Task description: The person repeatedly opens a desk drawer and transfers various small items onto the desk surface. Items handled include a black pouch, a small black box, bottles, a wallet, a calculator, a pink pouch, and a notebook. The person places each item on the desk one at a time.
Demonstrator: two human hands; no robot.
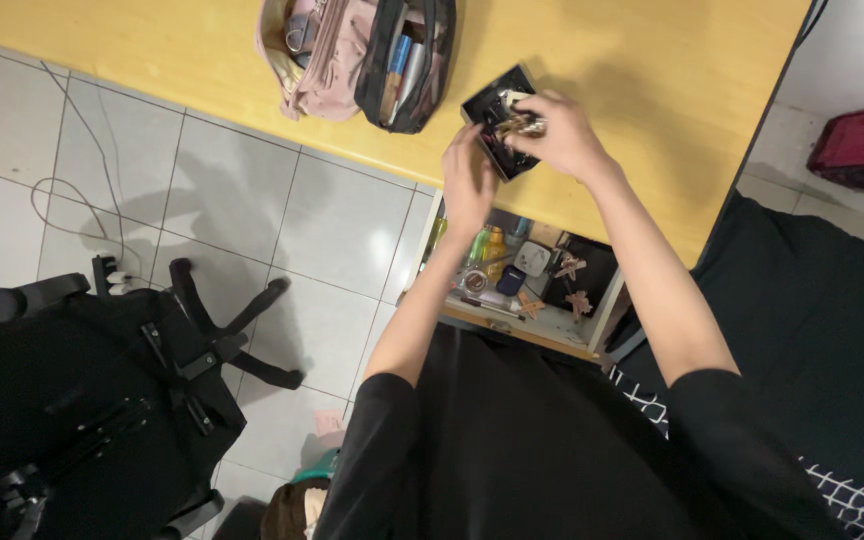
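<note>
Though half hidden by both hands, small black tray (487, 108) w/ blurry bits; right hand (558, 135) grip clamped on them, left hand (468, 180) grip unclear.

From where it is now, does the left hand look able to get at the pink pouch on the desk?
Probably yes: the left hand is at the black tray's edge, and bare desk separates it from the pink pouch.
</note>
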